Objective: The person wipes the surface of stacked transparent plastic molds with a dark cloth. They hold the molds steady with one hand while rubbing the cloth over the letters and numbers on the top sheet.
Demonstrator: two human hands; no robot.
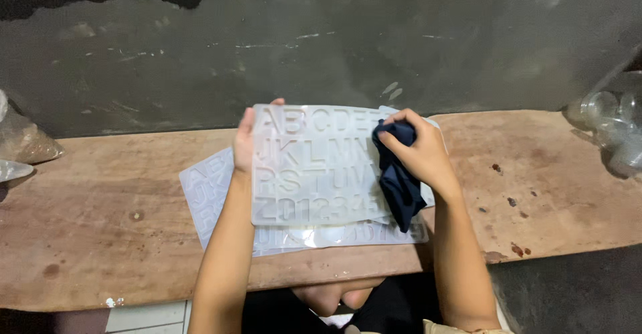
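Note:
A translucent white silicone mould (311,167) with raised letters and numbers is held up, tilted, above the wooden board. My left hand (245,140) grips its left edge, thumb over the top corner. My right hand (416,148) is shut on a dark blue cloth (398,180) and presses it against the mould's right side; the cloth hangs down past the lower right corner. Beneath lie similar translucent moulds (207,197), stacked flat on the board and partly hidden by the held one.
The worn brown wooden board (100,220) spans the view, with stains at right. Clear plastic cups (612,123) lie at the far right edge. A plastic bag (23,140) sits at far left. A dark grey wall rises behind. My knees show below the board.

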